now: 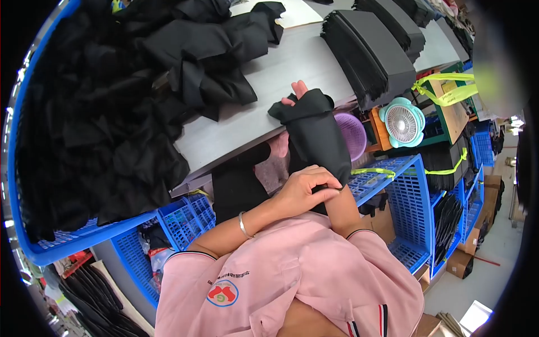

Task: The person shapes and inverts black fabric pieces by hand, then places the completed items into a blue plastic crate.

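A black fabric tube [317, 135] is drawn over my right forearm, its far end folded back into a cuff. Out of that end poke the fingertips of my right hand [299, 90], stretched out with a gap between them; the palm is hidden inside the cloth. My left hand [311, 188], with a silver bangle on its wrist, pinches the tube's near edge by the right forearm. Beyond the fingertips lies a grey tabletop [292, 62]. A heap of loose black fabric pieces [101, 123] fills the left side.
A large blue crate [33, 255] holds the heap at left. Neat stacks of black pieces [370, 53] stand at the table's far right. A purple basket [351, 135], a teal fan [402, 123] and blue crates [412, 202] are to the right.
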The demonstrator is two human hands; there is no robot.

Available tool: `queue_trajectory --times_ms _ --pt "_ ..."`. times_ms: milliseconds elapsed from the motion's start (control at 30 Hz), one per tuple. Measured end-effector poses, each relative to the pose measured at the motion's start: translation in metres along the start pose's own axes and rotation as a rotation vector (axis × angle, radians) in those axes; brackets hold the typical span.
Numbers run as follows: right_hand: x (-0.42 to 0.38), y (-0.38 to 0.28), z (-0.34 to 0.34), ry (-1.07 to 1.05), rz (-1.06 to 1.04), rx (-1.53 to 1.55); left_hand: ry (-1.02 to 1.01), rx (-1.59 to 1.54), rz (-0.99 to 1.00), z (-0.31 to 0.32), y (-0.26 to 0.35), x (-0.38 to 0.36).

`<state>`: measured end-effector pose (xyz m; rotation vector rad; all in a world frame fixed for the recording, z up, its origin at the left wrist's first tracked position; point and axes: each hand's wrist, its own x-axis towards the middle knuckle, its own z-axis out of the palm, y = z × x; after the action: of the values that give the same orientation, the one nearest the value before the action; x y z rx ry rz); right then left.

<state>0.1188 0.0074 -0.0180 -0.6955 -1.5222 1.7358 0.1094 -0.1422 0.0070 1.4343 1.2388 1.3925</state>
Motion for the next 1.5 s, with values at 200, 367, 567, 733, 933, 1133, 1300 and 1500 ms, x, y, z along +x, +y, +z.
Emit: queue_trajectory --times_ms 200,367,567,733,933,1133,1300,1500 --pt "-0.041 -0.016 -0.016 -0.121 0.081 0.599 0.534 0.365 0.073 -0.040 0.009 0.036" --pt "-0.077 -0.017 -0.027 -0.049 0.178 0.580 0.391 0.329 -0.006 -0.065 -0.028 0.050" --pt "-0.086 -0.014 -0.034 0.133 0.195 0.518 0.326 -0.260 -0.267 -0.074 -0.037 0.056" --pt "-0.055 -0.006 -0.036 0.297 0.165 0.439 0.668 0.243 -0.066 -0.036 -0.014 0.049" --pt "-0.028 -0.001 -0.032 0.404 0.154 0.420 0.247 0.485 0.261 0.018 0.006 0.010" --pt "-0.018 0.009 -0.011 0.460 0.191 0.428 0.218 -0.491 -0.226 -0.023 -0.008 0.027" --pt "-0.051 0.003 0.017 0.234 0.212 0.573 0.614 -0.554 -0.153 -0.054 -0.040 0.082" --pt "-0.149 -0.011 0.014 -0.359 0.203 0.212 0.853 -0.220 -0.056 -0.156 -0.107 0.107"
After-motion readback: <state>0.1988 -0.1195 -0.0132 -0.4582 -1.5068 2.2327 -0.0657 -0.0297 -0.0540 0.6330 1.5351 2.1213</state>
